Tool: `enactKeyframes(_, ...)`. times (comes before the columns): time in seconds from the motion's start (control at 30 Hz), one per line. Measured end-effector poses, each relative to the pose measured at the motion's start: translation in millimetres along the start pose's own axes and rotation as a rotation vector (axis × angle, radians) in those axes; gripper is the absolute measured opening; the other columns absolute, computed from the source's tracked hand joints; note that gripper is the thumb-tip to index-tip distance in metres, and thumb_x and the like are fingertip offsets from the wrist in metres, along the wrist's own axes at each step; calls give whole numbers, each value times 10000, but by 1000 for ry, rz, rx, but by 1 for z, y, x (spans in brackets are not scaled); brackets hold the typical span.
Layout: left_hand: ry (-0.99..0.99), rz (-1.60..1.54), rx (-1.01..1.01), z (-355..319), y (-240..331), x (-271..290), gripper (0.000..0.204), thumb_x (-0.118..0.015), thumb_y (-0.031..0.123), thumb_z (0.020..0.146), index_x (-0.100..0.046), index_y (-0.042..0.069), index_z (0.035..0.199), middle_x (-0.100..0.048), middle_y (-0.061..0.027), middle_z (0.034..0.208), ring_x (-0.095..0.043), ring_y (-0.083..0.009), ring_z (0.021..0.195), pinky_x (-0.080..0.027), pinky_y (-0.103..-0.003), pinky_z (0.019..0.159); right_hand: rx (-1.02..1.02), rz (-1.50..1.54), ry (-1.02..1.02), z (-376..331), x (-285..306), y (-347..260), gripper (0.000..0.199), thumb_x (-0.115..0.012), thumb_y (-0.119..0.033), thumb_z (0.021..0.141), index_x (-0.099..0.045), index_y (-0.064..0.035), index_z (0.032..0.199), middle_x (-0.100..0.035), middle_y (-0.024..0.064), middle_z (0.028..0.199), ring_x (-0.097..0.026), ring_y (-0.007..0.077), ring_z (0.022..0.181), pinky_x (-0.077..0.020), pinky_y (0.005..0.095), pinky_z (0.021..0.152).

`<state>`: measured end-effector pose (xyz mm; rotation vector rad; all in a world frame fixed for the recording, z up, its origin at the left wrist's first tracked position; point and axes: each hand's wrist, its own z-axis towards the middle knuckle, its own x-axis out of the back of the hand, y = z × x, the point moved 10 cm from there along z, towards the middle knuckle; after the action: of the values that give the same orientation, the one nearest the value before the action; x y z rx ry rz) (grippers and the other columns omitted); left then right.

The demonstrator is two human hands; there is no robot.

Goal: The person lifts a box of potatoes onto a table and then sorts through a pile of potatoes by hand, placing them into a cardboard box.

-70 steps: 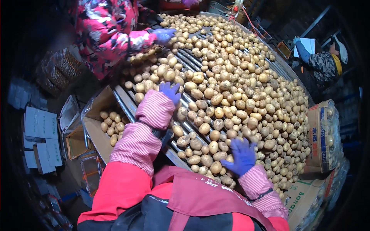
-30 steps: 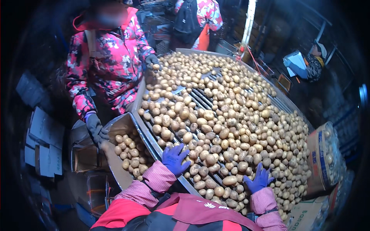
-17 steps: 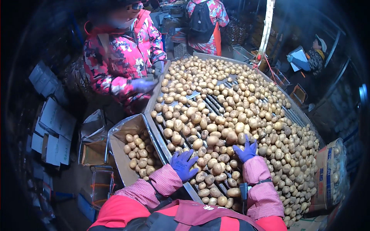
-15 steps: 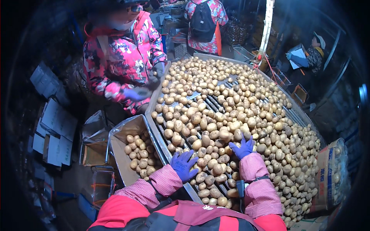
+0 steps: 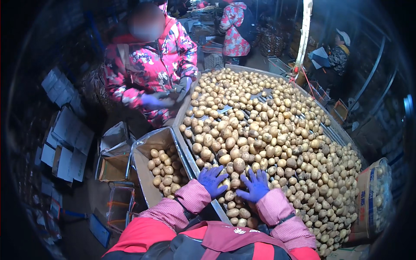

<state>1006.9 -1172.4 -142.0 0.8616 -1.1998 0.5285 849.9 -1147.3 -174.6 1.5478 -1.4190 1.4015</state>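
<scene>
A broad heap of potatoes covers a slatted metal sorting table before me. My left hand, in a purple glove, rests at the table's left edge with its fingers spread over potatoes. Just right of it, my right hand, gloved the same, lies on the heap with fingers spread. Neither hand is closed around a potato. Left of the table stands an open cardboard box lined with plastic, partly filled with potatoes.
A co-worker in a pink patterned jacket stands across the left corner. A full potato carton is at the right edge. Metal frames and flattened white cartons lie left. A pale post rises behind the table.
My right hand has moved left and nearer to me, close beside my left hand. My left hand stays near the table edge. The view has shifted slightly; the co-worker's hands have moved.
</scene>
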Motion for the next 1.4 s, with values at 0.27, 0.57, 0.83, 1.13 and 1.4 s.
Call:
enactKeyframes(0.27,78,-13,-16,-5,-4,-2,509,-594,440,804,-591,186,1245,-472,-134,1376,-459,-315,1256,-302,-526,1065,55,183,207,-141,-11,8,779,-615,-604,783,-494,-88,1354,-443,229,1388,-387,415,1292,-262,513,1088)
enactKeyframes(0.57,32,-59,-4,-3,-8,-1,530,-581,479,827,-593,169,1256,-450,-161,1401,-439,-337,1276,-273,-544,1069,-768,-163,378,-340,2,194,908,-691,-395,762,-269,-21,1474,-214,247,1531,-215,407,1412,-137,520,1150)
enactKeyframes(0.83,-23,-30,11,2,3,2,528,-591,451,831,-565,175,1280,-420,-155,1425,-405,-327,1308,-234,-560,1089,-733,-327,573,-228,23,258,1098,-747,-582,654,-240,-89,1494,-167,213,1549,-136,407,1435,-108,556,1150)
enactKeyframes(1.13,-11,-36,4,5,2,6,506,-629,411,800,-595,154,1235,-450,-180,1375,-425,-356,1265,-261,-554,1062,-721,42,60,-76,69,228,1116,-681,-689,646,-204,-179,1517,-457,112,1378,-424,286,1300,-67,574,1145)
enactKeyframes(1.4,22,-15,-43,8,9,11,481,-662,392,763,-630,147,1175,-476,-185,1333,-473,-359,1204,-324,-559,993,-343,74,265,86,112,210,1024,-697,-639,692,-231,-239,1512,-157,214,1556,-210,430,1404,-211,493,1153)
